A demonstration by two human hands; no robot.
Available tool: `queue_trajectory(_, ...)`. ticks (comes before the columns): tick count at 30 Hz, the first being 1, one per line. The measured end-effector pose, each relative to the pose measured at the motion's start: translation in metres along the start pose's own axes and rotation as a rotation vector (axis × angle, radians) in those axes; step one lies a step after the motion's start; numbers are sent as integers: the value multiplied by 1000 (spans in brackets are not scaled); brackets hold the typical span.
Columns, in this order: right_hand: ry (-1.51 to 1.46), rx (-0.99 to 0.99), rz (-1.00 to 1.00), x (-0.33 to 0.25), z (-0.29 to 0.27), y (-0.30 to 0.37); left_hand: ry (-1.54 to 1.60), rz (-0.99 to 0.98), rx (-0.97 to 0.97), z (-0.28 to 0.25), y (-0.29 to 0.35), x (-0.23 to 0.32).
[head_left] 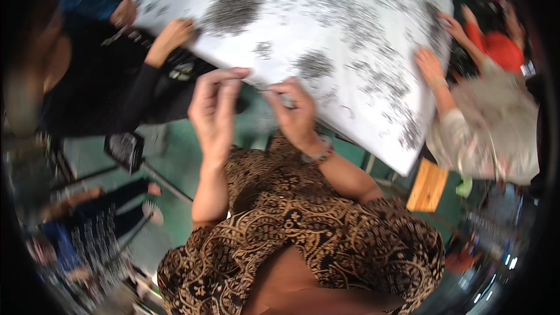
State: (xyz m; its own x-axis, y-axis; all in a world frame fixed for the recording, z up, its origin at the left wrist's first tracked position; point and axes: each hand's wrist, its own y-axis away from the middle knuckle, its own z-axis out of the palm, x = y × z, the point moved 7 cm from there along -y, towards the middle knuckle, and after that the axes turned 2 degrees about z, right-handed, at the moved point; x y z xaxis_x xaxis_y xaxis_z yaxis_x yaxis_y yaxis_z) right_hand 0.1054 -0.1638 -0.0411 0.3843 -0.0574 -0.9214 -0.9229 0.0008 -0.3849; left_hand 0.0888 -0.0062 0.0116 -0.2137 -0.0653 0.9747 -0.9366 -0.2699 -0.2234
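Note:
In front of my lap, at the near edge of a white table (361,122), I hold both hands up. My left hand (214,108) is closed in a pinch, thumb against fingers. A short way to its right, my right hand (296,114) pinches too, a bracelet round its wrist. Between the fingertips lies a small thin grey piece (256,86), seemingly metal, too blurred to name exactly. Just beyond my right hand is a small pile of dark grey metal pieces (314,64), with a smaller cluster (263,50) to its left.
A larger pile of the same pieces (232,9) and many scattered ones cover the table's far part. At the left, a person in black rests a hand (172,35) by the edge; at the right, another's hand (429,64) lies on it. A wooden stool (427,186) stands near the right corner.

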Motion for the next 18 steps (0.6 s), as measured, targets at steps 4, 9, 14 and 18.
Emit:
queue_trajectory(4, -27, 10, 59, 6, -1, -1, -63, 16, -154, 3, 3, -4)
queue_trajectory(9, -65, -6, 10, -11, 6, -8, -53, 27, -118, 7, 4, -12)
queue_trajectory(14, 73, -65, -55, -21, 10, -7, 112, 6, -70, 10, -4, -12)
queue_trajectory(18, 136, -199, -83, -4, 4, -15, 52, -7, -115, 4, 0, -9)
